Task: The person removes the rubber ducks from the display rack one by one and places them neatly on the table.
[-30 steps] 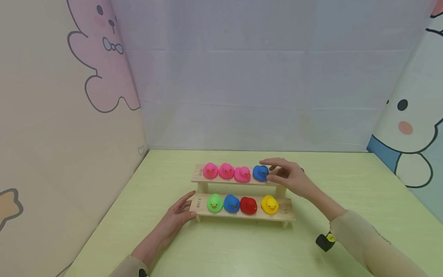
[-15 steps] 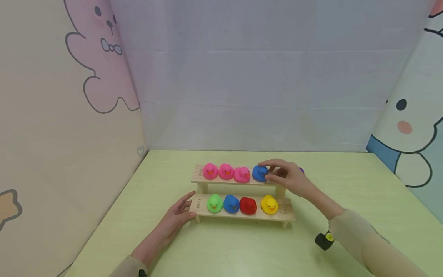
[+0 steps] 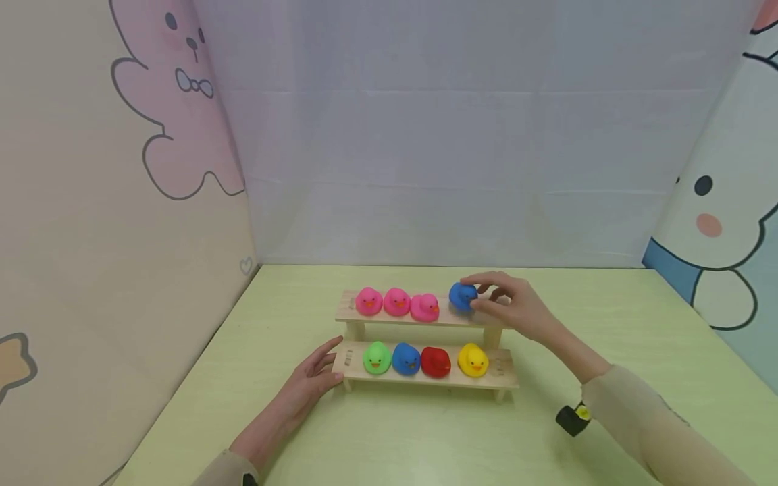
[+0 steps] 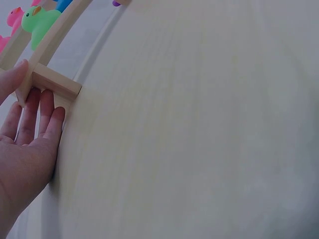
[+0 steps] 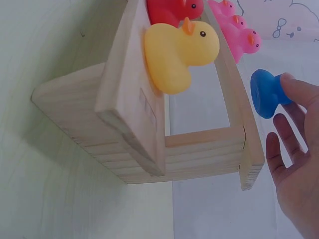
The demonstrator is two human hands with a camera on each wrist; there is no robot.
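Note:
My right hand (image 3: pixel 513 304) pinches a blue rubber duck (image 3: pixel 463 297) between thumb and fingers. In the right wrist view the duck (image 5: pixel 268 94) is raised off the upper shelf, its flat base showing. My left hand (image 3: pixel 310 378) grips the left end of the two-tier wooden stand (image 3: pixel 425 379), thumb on the lower board and fingers under it in the left wrist view. Along the upper tier sit three pink ducks (image 3: pixel 397 302). The lower tier holds a green duck (image 3: pixel 377 358), another blue duck (image 3: pixel 406 358), a red duck (image 3: pixel 435 362) and a yellow duck (image 3: pixel 473 360).
The stand is on a pale yellow-green table (image 3: pixel 419 439). A plain pale backdrop (image 3: pixel 450 135) rises behind, with cartoon-printed side walls. A small purple object (image 4: pixel 116 3) shows at the top of the left wrist view. A black item (image 3: pixel 573 420) hangs at the right wrist.
The right hand has lifted the blue duck up and slightly right from its place beside the pink ducks. The left hand stays on the stand's end.

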